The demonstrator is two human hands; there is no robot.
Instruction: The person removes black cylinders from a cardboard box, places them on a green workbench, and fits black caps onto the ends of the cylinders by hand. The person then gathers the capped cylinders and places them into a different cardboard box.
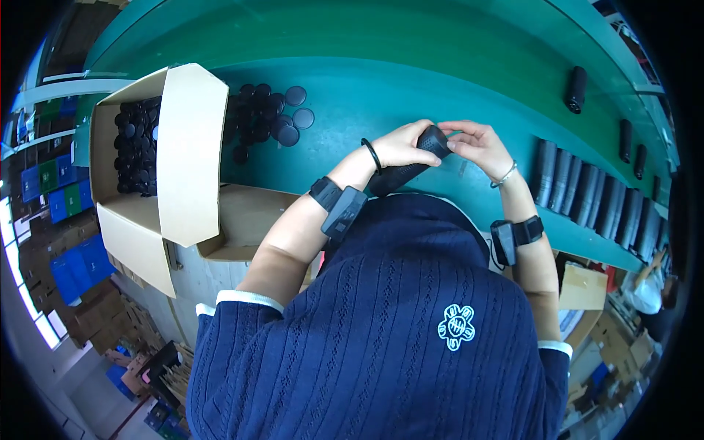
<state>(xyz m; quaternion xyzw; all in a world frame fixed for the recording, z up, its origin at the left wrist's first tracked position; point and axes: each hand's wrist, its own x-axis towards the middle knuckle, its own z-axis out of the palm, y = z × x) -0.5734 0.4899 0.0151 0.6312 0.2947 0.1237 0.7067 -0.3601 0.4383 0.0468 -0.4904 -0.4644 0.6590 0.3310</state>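
A black cylinder (400,178) with a textured, perforated-looking end lies slanted in front of my body, its upper end pointing away to the right. My left hand (403,145) is wrapped round it near that end, thumb along the near side. At the upper end, the fingertips and thumb of my right hand (477,147) close in from the right and touch the rim. Whether a small part sits between those fingertips I cannot make out. The cylinder's lower end runs behind my left wrist and down to my dark blue shirt.
Loose black round discs (288,135) lie on the green table (352,95) at left. An open cardboard box (192,154) beside them holds more discs. Several dark cylinders (587,194) stand in a row at right, with a few separate ones (576,89) farther back.
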